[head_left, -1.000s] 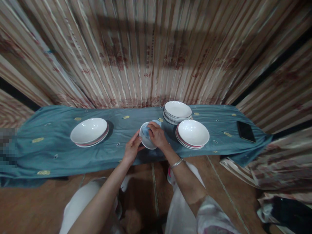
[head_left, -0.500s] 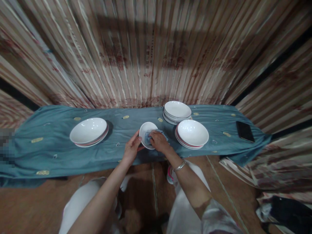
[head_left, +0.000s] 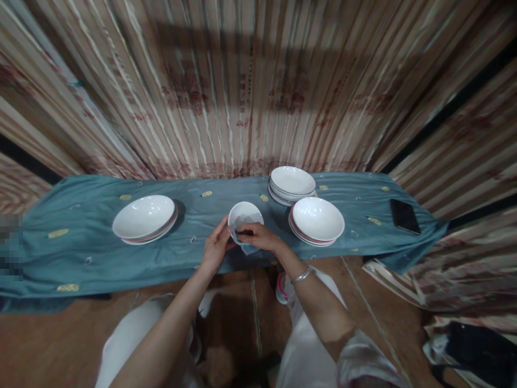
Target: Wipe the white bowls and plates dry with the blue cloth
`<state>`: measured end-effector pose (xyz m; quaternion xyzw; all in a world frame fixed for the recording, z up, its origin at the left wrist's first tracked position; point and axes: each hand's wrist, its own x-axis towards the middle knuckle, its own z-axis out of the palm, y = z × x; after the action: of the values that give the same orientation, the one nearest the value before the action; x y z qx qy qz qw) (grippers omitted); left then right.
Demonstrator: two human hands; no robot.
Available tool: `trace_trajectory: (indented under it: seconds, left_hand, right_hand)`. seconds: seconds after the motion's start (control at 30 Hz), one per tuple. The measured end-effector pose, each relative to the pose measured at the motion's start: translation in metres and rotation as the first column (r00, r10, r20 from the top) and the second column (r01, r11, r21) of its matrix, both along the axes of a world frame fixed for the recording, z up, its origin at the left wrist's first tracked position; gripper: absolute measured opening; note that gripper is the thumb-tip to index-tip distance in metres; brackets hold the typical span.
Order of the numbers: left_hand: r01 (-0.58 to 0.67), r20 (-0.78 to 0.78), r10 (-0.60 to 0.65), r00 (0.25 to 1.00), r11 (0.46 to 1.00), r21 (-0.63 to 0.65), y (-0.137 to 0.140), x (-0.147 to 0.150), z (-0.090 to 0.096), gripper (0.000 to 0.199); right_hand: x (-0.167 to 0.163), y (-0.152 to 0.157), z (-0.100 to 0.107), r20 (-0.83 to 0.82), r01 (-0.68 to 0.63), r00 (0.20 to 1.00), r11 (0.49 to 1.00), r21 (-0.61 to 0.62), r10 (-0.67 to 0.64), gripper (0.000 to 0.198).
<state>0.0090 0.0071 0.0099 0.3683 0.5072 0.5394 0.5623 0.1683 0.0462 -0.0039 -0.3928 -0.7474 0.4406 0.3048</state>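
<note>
A small white bowl [head_left: 245,209] is held above the front part of the table, its inside turned up toward me. My left hand [head_left: 217,243] grips its left rim, thumb on the near side and the other fingers partly hidden beneath. A blue-grey cloth [head_left: 247,249] is pinched in my right hand [head_left: 260,236], pressed at the near rim and hanging over it. Right of the bowl stands a stack of white bowls with a reddish layer [head_left: 318,218]. Another similar stack [head_left: 144,216] sits to the left.
Behind the right stack is a pile of white plates [head_left: 292,182]. A black phone-like slab [head_left: 404,216] lies at the table's right end. The table wears a teal patterned cloth [head_left: 218,188]. A striped curtain [head_left: 250,108] hangs close behind it.
My right hand has moved the cloth from inside the bowl on its right to the near left rim, where it drapes over the edge. My left hand keeps its grip.
</note>
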Motion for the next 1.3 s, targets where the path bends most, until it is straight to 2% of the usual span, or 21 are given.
trace_trajectory:
  seconds: [0.13,0.27,0.4,0.5,0.6,0.7,0.77,0.93,1.07,1.3]
  left_hand:
    - [-0.009,-0.028,0.009,1.0,1.0,-0.01,0.001,-0.001,-0.001,0.079]
    - [-0.009,-0.03,0.008,1.0,1.0,-0.005,0.001,-0.001,-0.002,0.074]
    - [0.003,-0.021,-0.003,1.0,1.0,0.003,0.001,-0.001,-0.001,0.072]
    - [0.017,-0.016,-0.017,1.0,1.0,0.0,0.0,0.0,0.0,0.068]
    - [0.032,-0.003,-0.032,0.999,0.999,0.006,-0.001,0.001,0.001,0.064]
    - [0.039,-0.003,-0.039,0.999,0.999,0.01,-0.002,0.002,0.002,0.064]
    - [0.03,-0.011,-0.03,0.999,1.0,0.004,-0.002,0.002,0.003,0.066]
    - [0.053,-0.007,-0.053,0.999,0.999,-0.001,-0.004,0.002,0.005,0.07]
    - [0.052,0.006,-0.052,0.999,0.999,-0.004,-0.004,0.002,0.005,0.071]
    - [0.048,-0.009,-0.048,0.999,0.999,0.002,-0.004,0.001,0.003,0.071]
  right_hand:
    - [-0.002,-0.003,0.001,-0.208,-0.012,0.978,0.988,-0.155,-0.02,0.022]
    - [-0.009,-0.006,0.004,-0.336,0.016,0.934,0.953,-0.302,-0.123,0.028]
    - [-0.018,-0.002,0.006,-0.413,0.117,0.872,0.931,-0.346,-0.263,0.031]
    - [-0.022,0.003,0.011,-0.411,0.211,0.857,0.94,-0.269,-0.31,0.028]
    - [-0.023,0.007,0.019,-0.341,0.325,0.883,0.945,-0.05,-0.322,0.02]
    - [-0.021,0.011,0.026,-0.214,0.404,0.905,0.899,0.169,-0.367,0.019]
    - [-0.021,0.013,0.028,-0.125,0.421,0.907,0.874,0.243,-0.402,0.022]
    - [-0.015,0.025,0.024,-0.029,0.432,0.893,0.836,0.339,-0.45,0.026]
    - [-0.004,0.033,0.018,0.075,0.459,0.855,0.817,0.35,-0.513,0.027]
    - [0.013,0.03,0.014,0.42,0.47,0.69,0.806,0.36,-0.59,0.029]
